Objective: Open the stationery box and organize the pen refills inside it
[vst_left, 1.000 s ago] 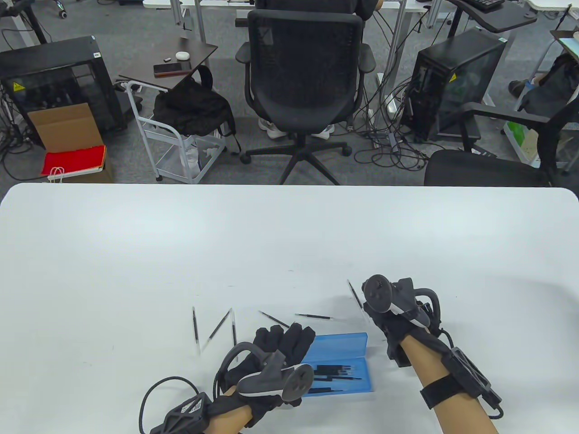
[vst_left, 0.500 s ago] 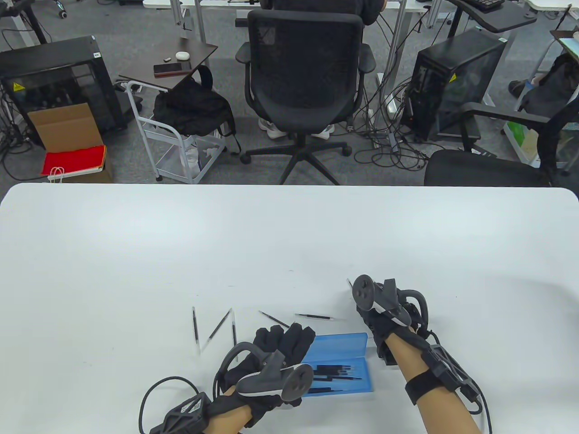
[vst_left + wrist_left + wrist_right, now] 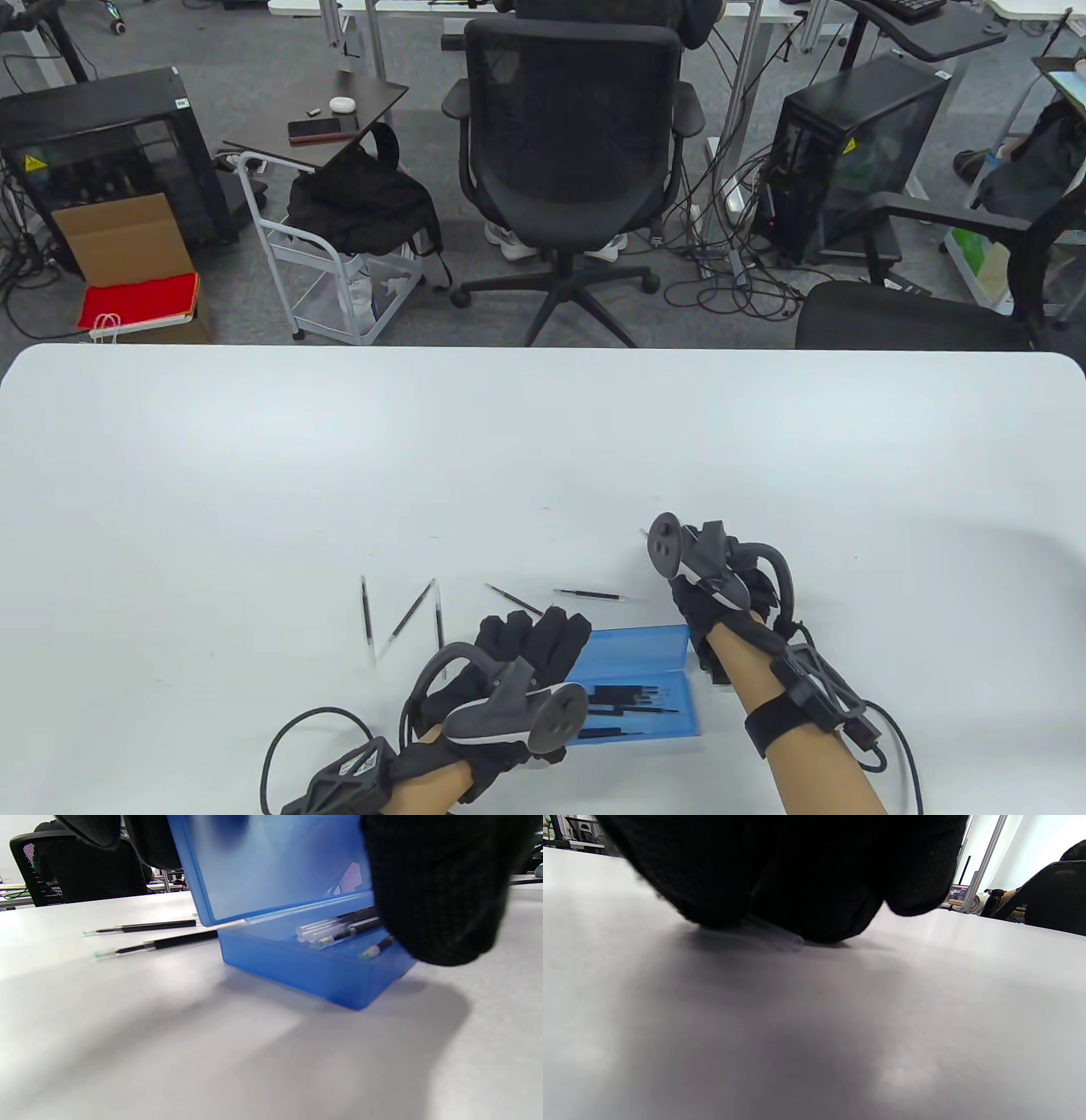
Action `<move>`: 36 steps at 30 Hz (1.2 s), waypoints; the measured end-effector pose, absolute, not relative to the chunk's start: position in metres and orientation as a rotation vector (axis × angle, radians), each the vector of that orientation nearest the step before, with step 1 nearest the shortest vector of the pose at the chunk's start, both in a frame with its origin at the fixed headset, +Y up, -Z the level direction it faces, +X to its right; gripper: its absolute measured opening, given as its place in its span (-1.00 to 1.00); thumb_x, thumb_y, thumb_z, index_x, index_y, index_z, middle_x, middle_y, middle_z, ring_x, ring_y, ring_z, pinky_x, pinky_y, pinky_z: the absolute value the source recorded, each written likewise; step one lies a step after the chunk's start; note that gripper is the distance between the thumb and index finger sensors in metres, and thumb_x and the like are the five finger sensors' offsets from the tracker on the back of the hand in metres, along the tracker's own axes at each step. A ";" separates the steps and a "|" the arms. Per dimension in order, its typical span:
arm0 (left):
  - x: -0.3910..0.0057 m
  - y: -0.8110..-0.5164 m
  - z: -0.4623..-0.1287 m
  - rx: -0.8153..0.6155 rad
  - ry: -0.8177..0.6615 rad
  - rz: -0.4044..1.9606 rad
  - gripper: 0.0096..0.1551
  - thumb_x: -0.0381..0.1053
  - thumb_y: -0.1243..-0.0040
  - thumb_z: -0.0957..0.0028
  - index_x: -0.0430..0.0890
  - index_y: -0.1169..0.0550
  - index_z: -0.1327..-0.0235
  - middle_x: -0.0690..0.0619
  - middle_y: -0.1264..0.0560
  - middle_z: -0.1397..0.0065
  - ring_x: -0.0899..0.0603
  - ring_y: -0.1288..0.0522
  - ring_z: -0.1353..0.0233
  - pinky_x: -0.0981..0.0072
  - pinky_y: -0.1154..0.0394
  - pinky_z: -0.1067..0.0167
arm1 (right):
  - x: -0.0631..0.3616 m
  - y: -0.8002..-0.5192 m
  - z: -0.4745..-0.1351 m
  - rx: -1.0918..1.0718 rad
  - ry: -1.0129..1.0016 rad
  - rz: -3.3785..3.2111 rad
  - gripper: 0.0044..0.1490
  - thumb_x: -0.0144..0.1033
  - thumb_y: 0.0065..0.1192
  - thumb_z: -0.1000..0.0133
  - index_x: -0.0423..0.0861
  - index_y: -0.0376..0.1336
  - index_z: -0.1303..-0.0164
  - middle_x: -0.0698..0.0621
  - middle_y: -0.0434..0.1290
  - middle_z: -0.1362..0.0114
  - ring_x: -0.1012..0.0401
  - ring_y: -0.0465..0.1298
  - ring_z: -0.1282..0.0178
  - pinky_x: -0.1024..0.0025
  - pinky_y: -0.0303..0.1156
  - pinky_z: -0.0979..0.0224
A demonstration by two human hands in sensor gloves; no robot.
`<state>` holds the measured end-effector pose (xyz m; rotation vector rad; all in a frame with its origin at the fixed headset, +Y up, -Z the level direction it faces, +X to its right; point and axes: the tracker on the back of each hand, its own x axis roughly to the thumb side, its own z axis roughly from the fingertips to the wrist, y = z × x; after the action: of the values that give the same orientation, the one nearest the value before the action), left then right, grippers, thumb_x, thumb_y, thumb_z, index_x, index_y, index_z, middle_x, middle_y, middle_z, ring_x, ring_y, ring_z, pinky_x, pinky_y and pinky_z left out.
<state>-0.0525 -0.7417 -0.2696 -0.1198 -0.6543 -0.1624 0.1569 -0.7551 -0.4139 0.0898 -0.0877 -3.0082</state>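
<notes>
Box open, job partly done: the blue stationery box (image 3: 636, 686) sits near the front edge of the white table (image 3: 543, 441) w/ its lid (image 3: 271, 866) standing up, and several pen refills (image 3: 632, 703) already lie inside the tray. Still loose on the table: three refills (image 3: 403, 615) to the left of the box, one (image 3: 514, 599) just past the left hand's fingertips, one (image 3: 591, 593) beyond the lid. A further refill looks to be under the right hand (image 3: 708, 594); in the right wrist view a blurred clear tube end (image 3: 780, 938) pokes out beneath the gloved fingers (image 3: 814, 878), which are bunched down on the table around it, so that grip seems closed on this refill, tho the blur leaves it not fully certain. Left hand (image 3: 517, 662) rests at the box's left end, fingers on the raised lid, thumb (image 3: 432, 887) down by the tray; looks like a loose steadying hold, not a tight one. Left to do: at least six refills to go in, lined up w/ the rest. Vs a second ago: right hand has slid left and a bit nearer the box, covering the refill that showed just left of it then; left hand, box and the other refills unchanged
</notes>
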 end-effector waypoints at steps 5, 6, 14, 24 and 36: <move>-0.053 -0.742 -0.270 -0.121 -0.654 -0.161 0.62 0.46 -0.41 0.27 -0.16 0.26 -0.69 -0.25 0.12 -0.79 -0.55 -0.18 -0.63 -0.50 -0.17 -0.49 | 0.155 -0.755 -0.414 0.100 -0.072 -2.994 -0.30 -0.15 0.55 0.02 -0.08 0.40 -0.34 -0.02 0.72 -0.13 0.04 0.73 -0.03 -0.09 0.58 -0.31; -0.053 -0.742 -0.270 -0.121 -0.654 -0.162 0.62 0.46 -0.41 0.27 -0.16 0.26 -0.69 -0.25 0.12 -0.79 -0.55 -0.18 -0.63 -0.50 -0.17 -0.49 | 0.155 -0.754 -0.414 0.100 -0.063 -2.993 -0.31 -0.15 0.56 0.02 -0.09 0.40 -0.33 -0.02 0.72 -0.12 0.04 0.74 -0.02 -0.09 0.59 -0.30; -0.053 -0.742 -0.270 -0.121 -0.652 -0.160 0.62 0.47 -0.40 0.27 -0.16 0.26 -0.69 -0.25 0.12 -0.79 -0.55 -0.18 -0.63 -0.50 -0.17 -0.49 | 0.156 -0.754 -0.415 0.117 -0.031 -3.017 -0.30 -0.15 0.60 0.05 -0.11 0.42 -0.30 -0.02 0.73 -0.06 0.05 0.74 0.03 -0.09 0.61 -0.27; -0.053 -0.742 -0.271 -0.127 -0.653 -0.151 0.62 0.46 -0.41 0.27 -0.15 0.26 -0.69 -0.24 0.12 -0.79 -0.55 -0.18 -0.63 -0.50 -0.17 -0.49 | 0.174 -0.734 -0.397 -0.023 0.009 -3.078 -0.31 -0.16 0.57 0.01 -0.11 0.40 -0.31 -0.02 0.72 -0.08 0.06 0.73 -0.01 -0.08 0.61 -0.29; -0.054 -0.742 -0.271 -0.129 -0.651 -0.149 0.62 0.46 -0.41 0.28 -0.16 0.26 -0.69 -0.24 0.12 -0.79 -0.55 -0.18 -0.63 -0.51 -0.17 -0.49 | 0.167 -0.676 -0.300 -0.528 0.412 -3.033 -0.31 -0.16 0.56 0.01 -0.09 0.39 -0.33 -0.01 0.70 -0.11 0.06 0.71 -0.04 -0.07 0.60 -0.32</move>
<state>-0.0536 -0.7424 -0.2710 -0.1286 -0.6513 -0.1495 0.1675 -0.6761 -0.3005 -0.5282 0.4125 -3.0326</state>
